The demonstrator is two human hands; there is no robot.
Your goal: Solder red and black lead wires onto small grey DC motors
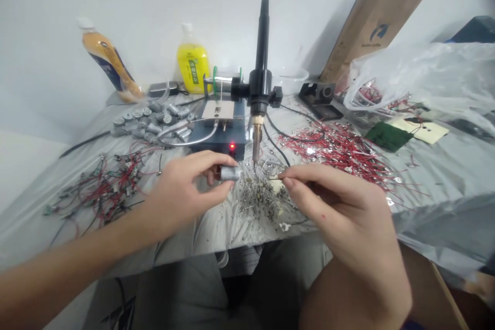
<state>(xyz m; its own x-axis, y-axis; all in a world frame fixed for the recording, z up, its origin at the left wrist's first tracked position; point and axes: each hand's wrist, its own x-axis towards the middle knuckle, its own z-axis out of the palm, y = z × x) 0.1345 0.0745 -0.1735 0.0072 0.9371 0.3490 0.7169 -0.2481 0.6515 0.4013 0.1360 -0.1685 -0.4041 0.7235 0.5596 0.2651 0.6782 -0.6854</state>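
Note:
My left hand point(193, 180) grips a small silver cylindrical motor point(229, 173) between thumb and fingers, left of the soldering tip. The black soldering iron point(263, 46) stands upright with its tip point(256, 152) pointing down between my hands. To the right of the tip, my right hand point(340, 201) pinches a thin dark wire point(275, 179), whose far end is hard to make out. Below the tip lies a heap of small metal clippings point(257, 198). Behind, a blue box point(204, 136) with a lit red light carries a solder spool point(224, 82).
Several silver motors point(149, 121) lie at the back left, and wired parts point(108, 185) nearer. Red wires point(340, 152) spread on the right. Two bottles point(108, 62) point(192, 64), a paper bag point(379, 20) and a plastic bag point(417, 72) stand behind.

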